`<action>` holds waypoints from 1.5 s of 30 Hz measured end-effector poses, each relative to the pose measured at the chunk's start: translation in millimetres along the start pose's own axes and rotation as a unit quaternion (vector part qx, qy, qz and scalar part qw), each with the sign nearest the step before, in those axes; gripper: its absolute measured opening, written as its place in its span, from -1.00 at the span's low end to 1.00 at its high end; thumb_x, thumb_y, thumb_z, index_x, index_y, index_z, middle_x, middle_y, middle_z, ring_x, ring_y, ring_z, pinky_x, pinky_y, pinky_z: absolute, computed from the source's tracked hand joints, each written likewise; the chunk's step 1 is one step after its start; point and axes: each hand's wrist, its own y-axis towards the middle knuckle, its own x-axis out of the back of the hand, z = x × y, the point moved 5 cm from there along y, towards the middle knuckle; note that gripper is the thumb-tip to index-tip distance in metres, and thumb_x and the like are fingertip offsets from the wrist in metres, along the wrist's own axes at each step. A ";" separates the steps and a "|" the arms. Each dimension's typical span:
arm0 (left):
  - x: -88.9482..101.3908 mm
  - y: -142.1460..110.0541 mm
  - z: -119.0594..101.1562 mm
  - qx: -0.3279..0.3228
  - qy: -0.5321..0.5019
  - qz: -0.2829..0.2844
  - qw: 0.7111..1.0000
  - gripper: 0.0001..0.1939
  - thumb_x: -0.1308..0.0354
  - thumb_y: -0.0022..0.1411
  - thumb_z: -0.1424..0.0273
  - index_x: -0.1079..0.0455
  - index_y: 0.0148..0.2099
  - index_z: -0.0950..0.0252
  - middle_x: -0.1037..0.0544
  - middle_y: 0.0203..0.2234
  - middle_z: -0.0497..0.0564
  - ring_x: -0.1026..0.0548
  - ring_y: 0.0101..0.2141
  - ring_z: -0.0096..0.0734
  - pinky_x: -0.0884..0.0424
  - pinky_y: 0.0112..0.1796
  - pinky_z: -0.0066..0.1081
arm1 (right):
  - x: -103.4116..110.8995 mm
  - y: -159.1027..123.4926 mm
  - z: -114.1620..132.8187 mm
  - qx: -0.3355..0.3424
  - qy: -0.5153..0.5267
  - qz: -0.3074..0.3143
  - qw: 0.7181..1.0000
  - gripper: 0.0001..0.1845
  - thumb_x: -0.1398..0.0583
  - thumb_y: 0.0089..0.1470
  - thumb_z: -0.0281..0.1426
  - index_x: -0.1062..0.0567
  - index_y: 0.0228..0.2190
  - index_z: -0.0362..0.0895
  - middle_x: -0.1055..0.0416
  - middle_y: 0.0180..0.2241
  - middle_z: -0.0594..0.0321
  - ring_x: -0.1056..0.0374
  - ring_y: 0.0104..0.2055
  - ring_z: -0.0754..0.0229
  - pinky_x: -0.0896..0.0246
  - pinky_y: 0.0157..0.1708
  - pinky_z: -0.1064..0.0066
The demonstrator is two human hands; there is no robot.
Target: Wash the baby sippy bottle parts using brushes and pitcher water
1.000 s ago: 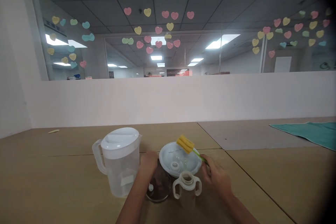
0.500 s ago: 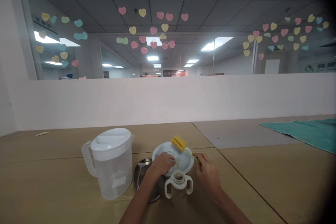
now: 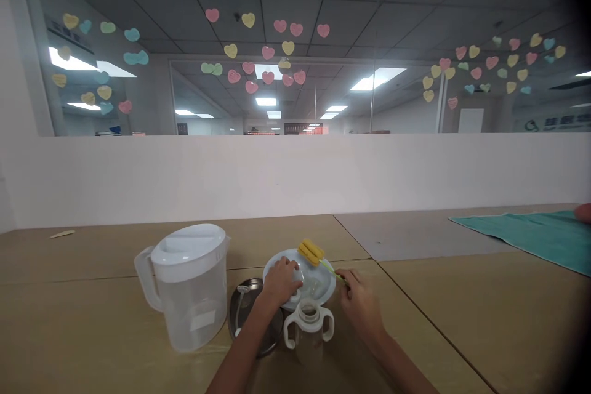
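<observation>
My right hand (image 3: pixel 362 305) grips the thin green handle of a sponge brush (image 3: pixel 311 252), its yellow foam head raised over the far rim of the bowl. My left hand (image 3: pixel 281 282) is inside the white bowl (image 3: pixel 329 297), fingers curled around a clear plastic piece (image 3: pixel 299 277) that looks like a cap; the hand partly covers it. Right in front of the bowl stands a clear bottle (image 3: pixel 309 326) with two white handles and an uncovered mouth. Beside it, under my left forearm, a round metal dish (image 3: pixel 249 308) holds a white straw piece (image 3: pixel 240 308).
A large clear pitcher (image 3: pixel 194 295) with a white lid stands to the left. A teal cloth (image 3: pixel 530 234) lies at the far right, with part of someone's hand (image 3: pixel 582 213) at its edge. A small flat pale piece (image 3: pixel 62 234) rests at the far left.
My left hand has shifted up and back in the bowl, and the clear piece now shows at its fingers. A bit of another hand has appeared at the right edge. The brush stays nearly in place.
</observation>
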 end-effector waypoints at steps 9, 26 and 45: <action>42.8 -1.8 -7.4 -0.060 -0.086 -0.039 0.994 -0.82 -0.02 0.17 0.45 -0.38 -0.18 0.30 -0.35 -0.07 0.13 -0.29 0.01 -0.31 -0.23 0.01 -0.35 | 20.0 -2.7 15.1 0.068 0.056 -0.074 0.993 -0.67 0.04 -0.07 -0.57 -0.45 -0.34 -0.12 -0.44 -0.38 0.24 -0.36 -0.39 0.28 -0.19 -0.43 0.53; 107.8 -31.9 -37.2 -0.138 -0.280 -0.091 0.946 -0.21 -0.26 -0.07 0.40 -0.07 0.23 0.24 -0.42 -0.19 0.01 -0.41 -0.14 -0.33 -0.31 -0.05 -0.34 | 30.2 -11.4 30.4 0.158 0.176 -0.143 0.961 -0.71 -0.05 0.00 -0.60 -0.49 -0.31 -0.09 -0.44 -0.34 0.20 -0.40 -0.31 0.28 -0.34 -0.38 0.51; 116.2 -45.7 3.2 0.076 0.209 0.000 0.975 -0.64 -0.08 0.05 0.60 -0.41 -0.10 0.19 -0.45 -0.09 0.11 -0.44 -0.12 -0.20 -0.31 -0.14 -0.33 | 13.6 -13.4 9.9 0.079 0.094 -0.142 0.982 -0.73 -0.01 0.03 -0.55 -0.45 -0.30 -0.11 -0.44 -0.30 0.21 -0.38 -0.27 0.26 -0.30 -0.37 0.49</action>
